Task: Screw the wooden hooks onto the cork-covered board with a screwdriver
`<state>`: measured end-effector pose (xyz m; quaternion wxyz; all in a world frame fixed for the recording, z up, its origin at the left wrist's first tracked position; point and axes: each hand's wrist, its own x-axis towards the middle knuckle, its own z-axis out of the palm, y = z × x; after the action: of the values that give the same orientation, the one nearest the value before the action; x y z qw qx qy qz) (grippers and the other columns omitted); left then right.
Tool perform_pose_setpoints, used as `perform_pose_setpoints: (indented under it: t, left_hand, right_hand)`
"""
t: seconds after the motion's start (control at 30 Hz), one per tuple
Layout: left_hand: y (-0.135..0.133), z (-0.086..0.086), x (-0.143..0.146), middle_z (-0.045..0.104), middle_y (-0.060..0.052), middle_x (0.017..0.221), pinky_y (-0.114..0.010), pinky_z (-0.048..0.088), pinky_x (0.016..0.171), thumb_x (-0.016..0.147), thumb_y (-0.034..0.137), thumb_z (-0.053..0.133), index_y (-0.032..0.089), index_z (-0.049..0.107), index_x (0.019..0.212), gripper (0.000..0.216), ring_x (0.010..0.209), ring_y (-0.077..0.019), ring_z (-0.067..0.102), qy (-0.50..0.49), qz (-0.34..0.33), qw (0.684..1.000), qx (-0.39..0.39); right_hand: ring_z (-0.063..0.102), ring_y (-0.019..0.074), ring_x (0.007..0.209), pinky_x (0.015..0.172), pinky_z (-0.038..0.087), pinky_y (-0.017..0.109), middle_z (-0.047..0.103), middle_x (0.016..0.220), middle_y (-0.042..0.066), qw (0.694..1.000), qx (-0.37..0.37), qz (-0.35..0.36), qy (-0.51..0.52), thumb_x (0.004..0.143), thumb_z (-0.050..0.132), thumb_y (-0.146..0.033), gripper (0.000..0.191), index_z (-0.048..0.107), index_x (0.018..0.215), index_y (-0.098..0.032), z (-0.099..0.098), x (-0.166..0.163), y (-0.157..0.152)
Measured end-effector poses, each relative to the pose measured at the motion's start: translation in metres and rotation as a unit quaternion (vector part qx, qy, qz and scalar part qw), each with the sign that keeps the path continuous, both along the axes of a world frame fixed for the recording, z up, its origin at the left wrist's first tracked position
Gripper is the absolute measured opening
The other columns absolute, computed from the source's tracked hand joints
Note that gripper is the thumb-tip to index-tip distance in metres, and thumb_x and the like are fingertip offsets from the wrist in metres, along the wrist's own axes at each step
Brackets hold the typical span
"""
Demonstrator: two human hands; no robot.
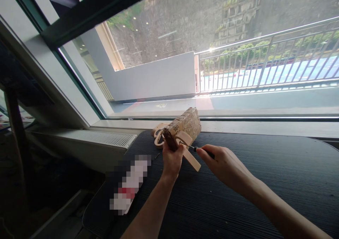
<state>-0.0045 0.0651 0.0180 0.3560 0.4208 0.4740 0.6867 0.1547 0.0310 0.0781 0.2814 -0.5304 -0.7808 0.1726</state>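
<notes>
My left hand (172, 159) is closed around a pale wooden piece (193, 160) with a rounded end, together with a dark brown part (170, 139) beside it. My right hand (221, 159) grips the black handle of a screwdriver (195, 149). Its thin metal shaft points left at the pale piece; whether the tip touches is hard to make out. Just behind my left hand stands a rough, speckled block (192, 126) with a wrapped side. Left of it lie pale curved wooden loops (158, 138). A small screw-like item (157, 156) rests on the table.
The black wood-grain table (251, 196) stands against a window sill (238, 126). A pixelated flat object (132, 184) lies at the table's left. Beyond the left corner runs a white radiator grille (106, 138). Outside the glass is a metal railing (262, 65).
</notes>
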Motion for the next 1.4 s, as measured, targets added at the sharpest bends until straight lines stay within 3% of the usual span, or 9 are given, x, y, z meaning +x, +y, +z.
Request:
perform_pose_setpoints:
  t: [0.17, 0.4, 0.6, 0.73, 0.8, 0.9, 1.07, 1.27, 1.4]
  left_hand:
    - [-0.002, 0.003, 0.0, 0.066, -0.004, 0.099, -0.03, 0.049, 0.08, 0.067, 0.018, 0.067, 0.017, 0.055, 0.108, 0.043, 0.093, -0.0199, 0.062, 0.022, 0.0, 1.0, 0.022]
    - [-0.005, 0.007, 0.001, 0.065, -0.004, 0.099, -0.029, 0.048, 0.08, 0.068, 0.016, 0.065, 0.017, 0.054, 0.111, 0.044, 0.089, -0.0182, 0.062, 0.046, -0.001, 0.999, 0.029]
    - [-0.005, 0.003, 0.005, 0.065, -0.002, 0.093, -0.028, 0.049, 0.077, 0.067, 0.015, 0.063, 0.017, 0.055, 0.108, 0.042, 0.088, -0.0183, 0.063, 0.02, 0.0, 1.0, 0.003]
    - [-0.003, 0.002, 0.003, 0.065, -0.001, 0.09, -0.027, 0.049, 0.077, 0.067, 0.017, 0.067, 0.017, 0.055, 0.107, 0.042, 0.085, -0.0171, 0.062, 0.02, -0.001, 1.0, 0.015]
    - [-0.004, 0.002, 0.003, 0.065, -0.001, 0.09, -0.026, 0.048, 0.076, 0.067, 0.018, 0.068, 0.017, 0.056, 0.106, 0.041, 0.083, -0.0159, 0.062, 0.013, 0.0, 1.0, 0.016]
    - [-0.006, 0.004, 0.007, 0.065, -0.001, 0.089, -0.025, 0.048, 0.071, 0.067, 0.02, 0.069, 0.017, 0.056, 0.103, 0.039, 0.077, -0.0139, 0.061, -0.024, -0.02, 1.0, -0.005]
    - [-0.014, 0.012, 0.016, 0.062, 0.002, 0.079, -0.02, 0.046, 0.061, 0.064, 0.03, 0.075, 0.019, 0.056, 0.098, 0.041, 0.063, -0.0095, 0.057, -0.127, -0.129, 0.977, -0.117]
    - [-0.022, 0.014, 0.014, 0.065, -0.007, 0.086, -0.027, 0.05, 0.059, 0.075, 0.051, 0.063, 0.014, 0.055, 0.106, 0.049, 0.069, -0.018, 0.063, -0.094, -0.289, 0.917, -0.257]
    - [-0.028, 0.008, 0.005, 0.065, -0.009, 0.093, -0.024, 0.048, 0.051, 0.077, 0.049, 0.06, 0.016, 0.048, 0.12, 0.055, 0.074, -0.0195, 0.063, 0.073, -0.212, 0.941, -0.255]
  right_hand:
    - [0.058, 0.0162, 0.058, 0.052, 0.028, 0.026, 0.066, 0.072, 0.002, 0.987, 0.145, -0.006, -0.069, 0.088, 0.045, -0.036, 0.022, 0.06, 0.086, -0.021, 0.001, -0.004, -0.01]
    - [0.044, 0.0122, 0.047, 0.045, 0.028, 0.024, 0.05, 0.051, -0.002, 0.993, -0.08, 0.019, 0.084, 0.089, 0.034, -0.05, 0.047, 0.063, 0.07, -0.019, -0.004, -0.005, 0.003]
    - [0.059, 0.0182, 0.065, 0.057, 0.035, 0.027, 0.067, 0.078, 0.002, 1.0, 0.026, 0.004, -0.015, 0.082, 0.051, -0.036, 0.025, 0.06, 0.1, -0.022, 0.003, 0.0, -0.006]
    - [0.059, 0.0199, 0.072, 0.062, 0.034, 0.029, 0.065, 0.089, 0.006, 0.995, 0.099, 0.007, -0.033, 0.087, 0.041, -0.034, 0.025, 0.062, 0.091, -0.02, 0.005, -0.004, -0.012]
    - [0.055, 0.0189, 0.066, 0.059, 0.032, 0.029, 0.062, 0.077, 0.006, 0.999, 0.048, -0.003, 0.005, 0.088, 0.039, -0.04, 0.032, 0.063, 0.083, -0.019, 0.0, -0.006, -0.008]
    - [0.044, 0.0141, 0.053, 0.051, 0.029, 0.026, 0.05, 0.055, 0.001, 0.985, -0.138, 0.027, 0.103, 0.088, 0.032, -0.05, 0.048, 0.063, 0.071, -0.017, -0.007, -0.003, 0.007]
    - [0.036, 0.0099, 0.048, 0.045, 0.029, 0.023, 0.043, 0.054, -0.003, 0.96, -0.228, 0.085, 0.137, 0.085, 0.034, -0.062, 0.055, 0.061, 0.072, -0.016, 0.001, 0.031, 0.024]
    - [0.043, 0.0112, 0.052, 0.05, 0.035, 0.024, 0.048, 0.058, -0.003, 0.964, -0.192, 0.088, 0.162, 0.084, 0.043, -0.053, 0.036, 0.049, 0.071, -0.02, -0.002, 0.061, 0.029]
    - [0.05, 0.014, 0.061, 0.057, 0.04, 0.026, 0.056, 0.066, -0.001, 0.985, -0.114, 0.032, 0.124, 0.081, 0.05, -0.043, 0.025, 0.056, 0.078, -0.019, -0.02, 0.07, 0.032]
